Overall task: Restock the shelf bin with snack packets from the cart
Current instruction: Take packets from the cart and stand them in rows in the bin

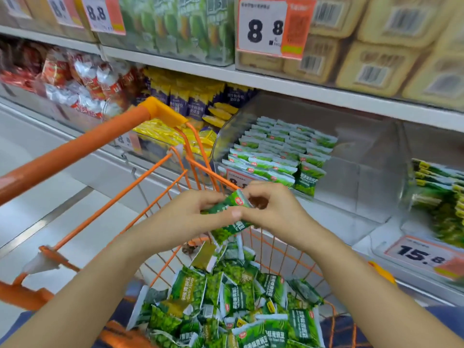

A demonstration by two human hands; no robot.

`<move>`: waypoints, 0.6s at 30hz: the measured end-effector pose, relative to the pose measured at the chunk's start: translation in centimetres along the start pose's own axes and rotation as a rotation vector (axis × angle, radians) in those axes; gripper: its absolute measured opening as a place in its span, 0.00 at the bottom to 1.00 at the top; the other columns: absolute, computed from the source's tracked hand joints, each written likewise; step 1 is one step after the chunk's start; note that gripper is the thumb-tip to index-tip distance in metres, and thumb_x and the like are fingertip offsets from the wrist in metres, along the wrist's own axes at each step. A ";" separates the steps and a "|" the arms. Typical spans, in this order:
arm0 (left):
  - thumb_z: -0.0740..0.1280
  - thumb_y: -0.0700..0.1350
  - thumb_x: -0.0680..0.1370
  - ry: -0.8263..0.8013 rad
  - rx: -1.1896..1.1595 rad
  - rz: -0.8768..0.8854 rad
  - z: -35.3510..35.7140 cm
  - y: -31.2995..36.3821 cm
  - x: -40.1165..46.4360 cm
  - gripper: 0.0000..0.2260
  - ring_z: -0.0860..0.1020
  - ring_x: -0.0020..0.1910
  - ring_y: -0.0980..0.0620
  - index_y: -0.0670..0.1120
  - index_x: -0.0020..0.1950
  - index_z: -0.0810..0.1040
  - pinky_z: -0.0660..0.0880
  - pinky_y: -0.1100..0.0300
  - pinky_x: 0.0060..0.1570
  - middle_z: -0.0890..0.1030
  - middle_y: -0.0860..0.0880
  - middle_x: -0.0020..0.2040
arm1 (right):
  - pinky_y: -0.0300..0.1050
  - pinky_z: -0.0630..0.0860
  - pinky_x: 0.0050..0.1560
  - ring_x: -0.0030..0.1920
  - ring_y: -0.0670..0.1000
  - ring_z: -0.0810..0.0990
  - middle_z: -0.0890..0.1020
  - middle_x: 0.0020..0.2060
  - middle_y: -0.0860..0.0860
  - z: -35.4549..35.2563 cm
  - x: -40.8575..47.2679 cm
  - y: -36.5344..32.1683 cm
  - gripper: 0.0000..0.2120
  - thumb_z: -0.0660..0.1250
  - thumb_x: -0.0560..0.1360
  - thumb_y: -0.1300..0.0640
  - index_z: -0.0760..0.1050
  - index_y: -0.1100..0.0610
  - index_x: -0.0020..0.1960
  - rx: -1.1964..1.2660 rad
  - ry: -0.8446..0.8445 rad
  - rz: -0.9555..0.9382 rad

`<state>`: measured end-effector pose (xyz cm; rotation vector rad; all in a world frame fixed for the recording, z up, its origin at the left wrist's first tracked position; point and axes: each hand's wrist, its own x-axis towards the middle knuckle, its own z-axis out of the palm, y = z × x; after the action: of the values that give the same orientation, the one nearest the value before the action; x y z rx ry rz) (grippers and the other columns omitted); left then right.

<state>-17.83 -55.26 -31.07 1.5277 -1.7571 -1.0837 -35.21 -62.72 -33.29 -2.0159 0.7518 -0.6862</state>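
Both forearms bare to frame edge, no sleeves, no watch/rings visible. Left hand (190,214) & right hand (273,209) ungloved, short nails. Dark blue fabric at bottom, prob. clothing, blurry.

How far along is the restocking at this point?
Partly done: neat rows of green snack packets fill the left of the clear plastic shelf bin. In hand: left hand and right hand hold several green packets. Left: the bin's bare right side, and a loose pile in the orange wire cart.

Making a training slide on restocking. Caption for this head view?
Both hands, left hand and right hand, grip green snack packets above the orange cart, facing the part-filled shelf bin.
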 end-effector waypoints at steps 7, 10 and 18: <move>0.66 0.63 0.75 0.250 0.149 0.148 0.7 3.1 4.6 0.21 0.72 0.27 0.53 0.45 0.42 0.81 0.66 0.59 0.32 0.76 0.48 0.29 | 0.42 0.71 0.38 0.34 0.46 0.76 0.79 0.31 0.47 -2.8 0.2 -0.2 0.11 0.73 0.69 0.46 0.80 0.53 0.36 0.308 0.458 0.005; 0.60 0.60 0.79 0.357 -0.057 0.138 3.0 3.8 7.2 0.21 0.79 0.33 0.50 0.44 0.49 0.80 0.80 0.49 0.39 0.80 0.47 0.36 | 0.46 0.71 0.41 0.37 0.57 0.72 0.69 0.33 0.63 -4.2 0.6 1.4 0.26 0.73 0.67 0.41 0.70 0.65 0.36 0.454 0.468 0.181; 0.40 0.66 0.78 0.453 0.650 0.096 5.8 -0.8 10.2 0.35 0.66 0.70 0.48 0.45 0.72 0.68 0.59 0.51 0.70 0.72 0.48 0.69 | 0.56 0.77 0.40 0.34 0.57 0.74 0.70 0.28 0.55 -10.8 0.7 5.8 0.20 0.71 0.74 0.49 0.72 0.65 0.36 0.008 0.822 0.410</move>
<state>-24.19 -64.04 -35.64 1.8406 -1.9043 -0.0710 -43.73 -71.54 -32.95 -1.4527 1.5706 -1.2681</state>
